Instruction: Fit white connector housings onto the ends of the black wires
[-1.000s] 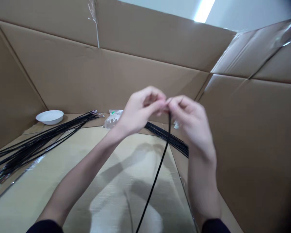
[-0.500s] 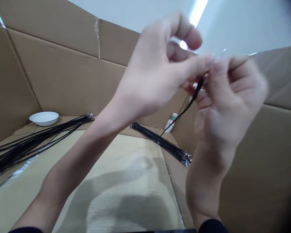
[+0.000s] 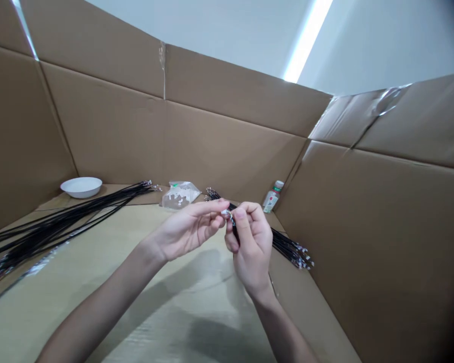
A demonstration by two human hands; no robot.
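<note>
My left hand [image 3: 192,228] is closed, its thumb and fingers at a small white connector [image 3: 225,213]. Thin coloured wires [image 3: 232,220] run from that connector to the black cable, which my right hand [image 3: 252,247] pinches close to the wire ends. Both hands are held above the table, almost touching. The rest of the held cable is mostly hidden behind my right hand. Behind my right hand lies a bundle of black cables [image 3: 287,242] with small white ends.
A second black cable bundle [image 3: 71,214] stretches along the left side. Along the back are a white bowl [image 3: 81,187], a clear plastic bag [image 3: 179,195] with small white pieces, and a small bottle [image 3: 273,196]. Cardboard walls [image 3: 227,146] enclose the pale table [image 3: 151,302].
Both hands have come down and away from the camera, from raised near my face to lower over the table. The plastic bag, hidden before by my left arm, now shows.
</note>
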